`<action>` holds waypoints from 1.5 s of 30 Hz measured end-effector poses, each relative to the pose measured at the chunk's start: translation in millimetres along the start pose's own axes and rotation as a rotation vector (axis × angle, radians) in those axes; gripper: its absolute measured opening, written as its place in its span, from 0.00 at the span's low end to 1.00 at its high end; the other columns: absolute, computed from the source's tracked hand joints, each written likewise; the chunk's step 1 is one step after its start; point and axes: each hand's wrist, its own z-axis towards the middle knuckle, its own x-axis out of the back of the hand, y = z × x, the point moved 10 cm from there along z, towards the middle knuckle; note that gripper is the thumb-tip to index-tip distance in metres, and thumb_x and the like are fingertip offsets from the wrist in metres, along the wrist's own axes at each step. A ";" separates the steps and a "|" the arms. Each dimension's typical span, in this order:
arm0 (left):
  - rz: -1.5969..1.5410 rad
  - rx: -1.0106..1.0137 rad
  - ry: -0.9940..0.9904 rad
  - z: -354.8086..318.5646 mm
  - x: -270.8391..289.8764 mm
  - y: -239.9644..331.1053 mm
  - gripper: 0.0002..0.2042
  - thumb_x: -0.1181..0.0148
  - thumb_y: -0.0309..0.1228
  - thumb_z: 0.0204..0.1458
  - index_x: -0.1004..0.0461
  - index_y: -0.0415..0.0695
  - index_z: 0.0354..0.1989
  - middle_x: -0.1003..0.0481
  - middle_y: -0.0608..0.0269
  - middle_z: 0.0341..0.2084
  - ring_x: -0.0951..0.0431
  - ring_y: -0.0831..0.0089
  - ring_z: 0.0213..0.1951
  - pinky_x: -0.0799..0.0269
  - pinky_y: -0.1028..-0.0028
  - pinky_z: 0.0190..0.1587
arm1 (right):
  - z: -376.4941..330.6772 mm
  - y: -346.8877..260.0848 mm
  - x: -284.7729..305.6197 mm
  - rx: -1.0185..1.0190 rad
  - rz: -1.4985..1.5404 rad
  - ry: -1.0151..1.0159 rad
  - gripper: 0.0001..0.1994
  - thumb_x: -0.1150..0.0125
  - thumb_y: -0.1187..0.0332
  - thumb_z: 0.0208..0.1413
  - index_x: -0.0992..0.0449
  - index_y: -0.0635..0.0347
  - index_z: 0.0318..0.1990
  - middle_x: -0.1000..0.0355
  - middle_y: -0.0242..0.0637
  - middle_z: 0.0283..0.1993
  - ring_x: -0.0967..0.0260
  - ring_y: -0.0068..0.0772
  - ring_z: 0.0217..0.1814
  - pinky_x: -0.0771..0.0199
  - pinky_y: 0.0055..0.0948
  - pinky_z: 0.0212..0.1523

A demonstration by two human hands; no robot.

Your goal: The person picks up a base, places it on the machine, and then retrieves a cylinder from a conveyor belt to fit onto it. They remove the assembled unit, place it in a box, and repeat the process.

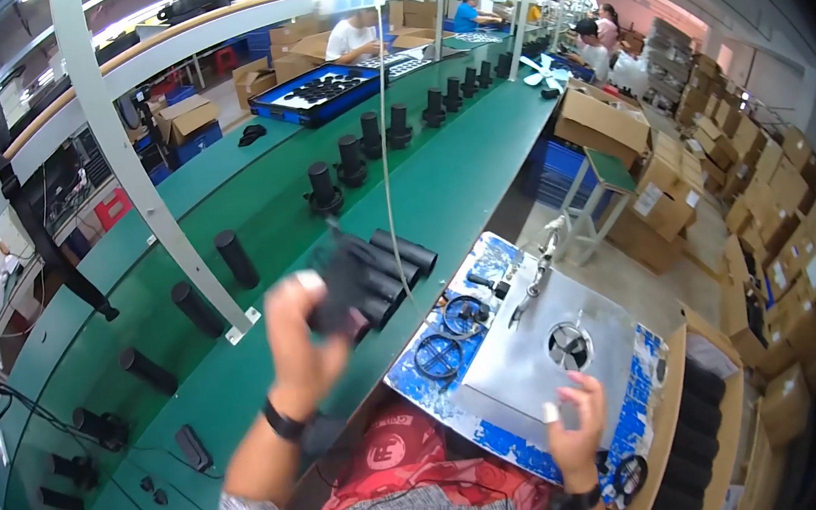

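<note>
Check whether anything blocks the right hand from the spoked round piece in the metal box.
Nothing visible does: the right hand hovers just short of the spoked round piece; the metal fitting stands beyond.

You're on a factory floor. Black cylinders (236, 258) line your green assembly bench (473, 162). Cartons (789, 401) crowd your right.

Cylinders (387, 265) lie on the bench (465, 178), left of the fixture (515, 356) on the side table (493, 247). Right of that table, a carton (662, 427) holds tubes (692, 446).
</note>
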 end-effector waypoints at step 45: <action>-1.590 0.877 -1.214 -161.9 -155.1 287.4 0.28 0.32 0.25 0.64 0.32 0.41 0.72 0.24 0.58 0.60 0.23 0.71 0.60 0.23 0.69 0.59 | -117.7 13.0 77.7 -0.383 1.337 0.022 0.08 0.42 0.70 0.72 0.28 0.58 0.55 0.31 0.36 0.55 0.26 0.31 0.47 0.25 0.29 0.46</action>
